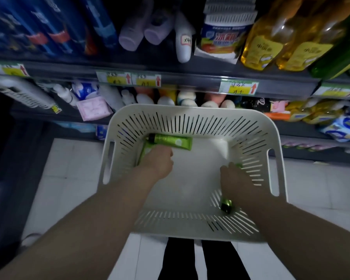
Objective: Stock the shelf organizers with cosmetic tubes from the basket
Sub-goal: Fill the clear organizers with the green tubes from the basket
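Observation:
A white slotted basket (192, 114) sits below me in front of the shelves. Both my hands reach into it. My left hand (158, 160) is closed over a green tube (144, 152) at the basket's left wall. Just beyond that hand lies a second green tube with a black cap (174, 142). At the right wall, my right hand (235, 178) is wrapped around another green tube; its black cap (226, 206) sticks out below the hand and its green end (237, 165) above the fingers.
A dark shelf edge with yellow price tags (148, 80) runs across the view above the basket. White bottles (187, 98) stand under it; yellow oil bottles (275, 47) and blue packs (49, 27) stand above. White floor tiles (69, 168) lie left and right.

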Demonstrator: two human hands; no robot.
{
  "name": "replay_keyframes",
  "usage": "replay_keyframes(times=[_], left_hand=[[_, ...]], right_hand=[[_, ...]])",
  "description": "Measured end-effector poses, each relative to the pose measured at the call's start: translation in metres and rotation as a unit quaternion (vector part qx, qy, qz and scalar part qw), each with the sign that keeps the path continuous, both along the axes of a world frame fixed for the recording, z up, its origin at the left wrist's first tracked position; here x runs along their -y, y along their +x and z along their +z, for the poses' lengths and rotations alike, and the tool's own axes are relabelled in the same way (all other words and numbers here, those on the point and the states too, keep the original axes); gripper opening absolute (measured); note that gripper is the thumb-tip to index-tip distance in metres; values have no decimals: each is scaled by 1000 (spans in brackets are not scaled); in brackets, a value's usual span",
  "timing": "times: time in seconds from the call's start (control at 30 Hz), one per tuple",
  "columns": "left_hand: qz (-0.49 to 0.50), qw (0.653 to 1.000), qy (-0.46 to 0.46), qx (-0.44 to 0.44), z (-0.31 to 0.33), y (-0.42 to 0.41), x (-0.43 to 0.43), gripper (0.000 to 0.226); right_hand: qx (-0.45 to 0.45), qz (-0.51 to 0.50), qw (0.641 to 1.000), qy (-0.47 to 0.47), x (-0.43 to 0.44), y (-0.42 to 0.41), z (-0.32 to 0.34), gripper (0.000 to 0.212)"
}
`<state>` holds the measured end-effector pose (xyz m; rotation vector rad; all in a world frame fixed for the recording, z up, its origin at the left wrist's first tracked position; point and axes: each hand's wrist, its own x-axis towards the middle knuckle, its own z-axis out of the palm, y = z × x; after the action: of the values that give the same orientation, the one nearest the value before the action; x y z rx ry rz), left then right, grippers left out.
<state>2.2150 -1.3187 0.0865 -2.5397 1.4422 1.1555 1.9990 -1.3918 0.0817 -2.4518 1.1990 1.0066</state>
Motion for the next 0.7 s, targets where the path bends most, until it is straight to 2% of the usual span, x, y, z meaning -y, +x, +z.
replay_keyframes(times=[0.1,0.17,0.3,0.4,0.5,0.6,0.7], left_hand=[[-2,1000,0,6,-6,0,0,34],[-3,1000,0,4,-8,-1,1,35],[1,1000,7,-8,-8,0,8,38],[4,1000,12,0,-7,5,13,39],[-7,1000,18,20,-8,13,16,39],[-13,998,21,55,-11,18,19,35],[-44,994,1,103,-13,19,23,39]], right_hand=[[-10,21,1000,19,3,3,-5,29],[18,18,998,49,1,8,-6,32],[131,-6,987,97,3,9,-7,27],[150,-25,980,126,11,12,-6,23],[171,-73,976,111,23,23,-8,27],[140,-103,983,51,28,28,-15,31],[103,-100,988,56,19,28,-23,48]])
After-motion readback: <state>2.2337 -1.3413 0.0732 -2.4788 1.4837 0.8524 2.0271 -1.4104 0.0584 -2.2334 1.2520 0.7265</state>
